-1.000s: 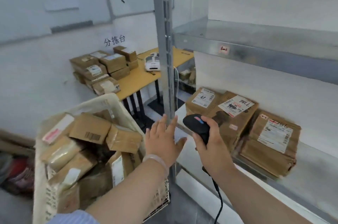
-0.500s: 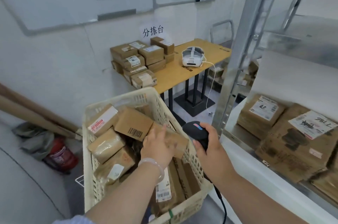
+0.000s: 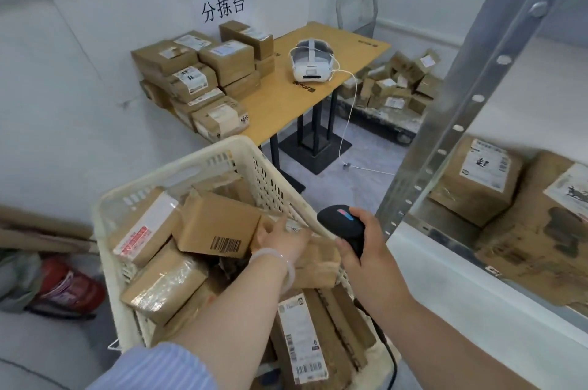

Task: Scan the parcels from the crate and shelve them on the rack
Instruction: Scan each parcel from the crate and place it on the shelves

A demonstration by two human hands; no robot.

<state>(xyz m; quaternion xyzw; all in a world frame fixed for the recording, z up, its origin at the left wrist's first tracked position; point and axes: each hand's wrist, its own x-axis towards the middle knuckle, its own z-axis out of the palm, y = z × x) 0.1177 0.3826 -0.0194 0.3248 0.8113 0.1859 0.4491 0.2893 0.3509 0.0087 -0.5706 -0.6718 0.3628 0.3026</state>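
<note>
A cream plastic crate (image 3: 241, 154) stands low in front of me, filled with several brown cardboard parcels. My left hand (image 3: 281, 238) reaches into it and grips a brown parcel (image 3: 318, 262) lying against the crate's right wall. My right hand (image 3: 359, 249) holds a black barcode scanner (image 3: 342, 224) just right of the crate, its cable hanging down. The grey metal rack (image 3: 477, 96) rises on the right; its shelf carries a labelled parcel (image 3: 477, 182) and a larger one (image 3: 547, 237).
A wooden table (image 3: 305, 93) behind the crate holds stacked boxes (image 3: 203, 77) and a white headset (image 3: 311, 63). A flat cart with more boxes (image 3: 397, 87) sits beyond it. A red bag (image 3: 70, 284) lies on the floor at left.
My view swung left from the rack shelf to the crate. My left hand went from open in the air down into the crate and took hold of a parcel. The scanner stays in my right hand.
</note>
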